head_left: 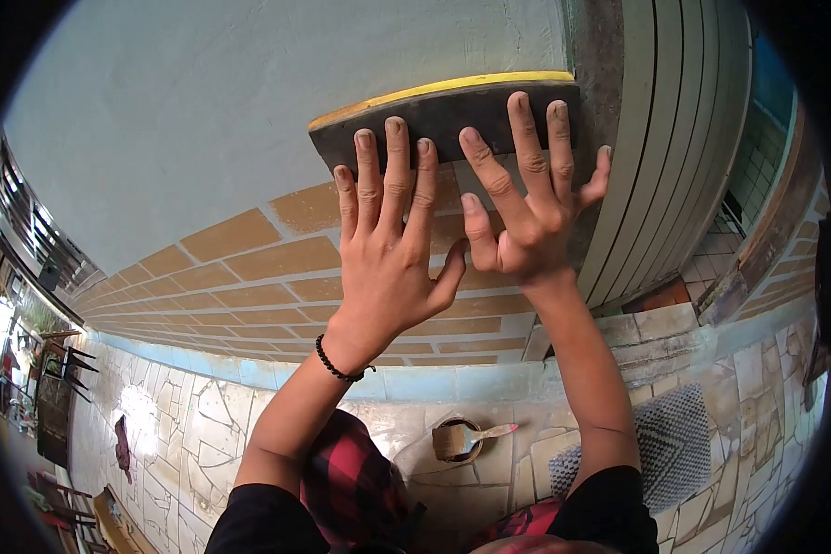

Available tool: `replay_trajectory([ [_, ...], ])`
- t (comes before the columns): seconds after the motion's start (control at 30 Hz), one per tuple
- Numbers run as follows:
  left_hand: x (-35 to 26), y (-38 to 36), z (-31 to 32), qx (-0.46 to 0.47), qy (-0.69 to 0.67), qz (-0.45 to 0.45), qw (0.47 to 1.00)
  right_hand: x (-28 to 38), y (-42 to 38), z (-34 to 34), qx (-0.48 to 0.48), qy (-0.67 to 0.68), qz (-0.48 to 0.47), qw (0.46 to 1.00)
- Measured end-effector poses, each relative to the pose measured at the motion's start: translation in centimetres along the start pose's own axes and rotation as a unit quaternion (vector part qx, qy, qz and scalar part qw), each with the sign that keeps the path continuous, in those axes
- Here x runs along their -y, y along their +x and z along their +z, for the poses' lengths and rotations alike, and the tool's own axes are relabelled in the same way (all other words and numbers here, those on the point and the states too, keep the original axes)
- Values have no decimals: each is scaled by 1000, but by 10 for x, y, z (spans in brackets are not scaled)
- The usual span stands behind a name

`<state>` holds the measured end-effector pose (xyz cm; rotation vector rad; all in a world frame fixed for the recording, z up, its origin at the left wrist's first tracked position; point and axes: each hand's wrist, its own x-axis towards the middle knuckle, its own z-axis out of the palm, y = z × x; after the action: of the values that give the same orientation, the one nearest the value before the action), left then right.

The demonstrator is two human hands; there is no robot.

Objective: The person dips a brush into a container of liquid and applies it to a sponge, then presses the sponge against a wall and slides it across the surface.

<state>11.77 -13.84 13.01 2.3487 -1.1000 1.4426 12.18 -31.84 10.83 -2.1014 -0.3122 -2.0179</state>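
Observation:
Against the wall lies a long dark strip with a yellow upper edge (434, 106); I cannot make out its exact kind. My left hand (388, 222) presses outstretched fingers on the strip's left half, thumb pointing right. On its right half, my right hand (531, 208) rests with fingers spread, the little finger reaching past the strip toward the door frame. Neither hand is wrapped around anything. Below the strip, the wall carries a painted brown brick pattern (235, 242) with pale joints, partly covered by my hands and forearms.
On the stone-patterned floor (194, 425), a paintbrush (475, 434) lies across a small round container (448, 454). A grey patterned mat (674, 443) is at the right. Beside the wall's right edge stands a slatted door (660, 138) with a step below. Chairs (69, 365) stand far left.

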Motion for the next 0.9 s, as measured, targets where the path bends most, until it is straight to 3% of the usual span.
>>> replay_trajectory([
  [0.9,17,0,-8,5,-63,31,998,-9,2,0,14,24,-17,999],
])
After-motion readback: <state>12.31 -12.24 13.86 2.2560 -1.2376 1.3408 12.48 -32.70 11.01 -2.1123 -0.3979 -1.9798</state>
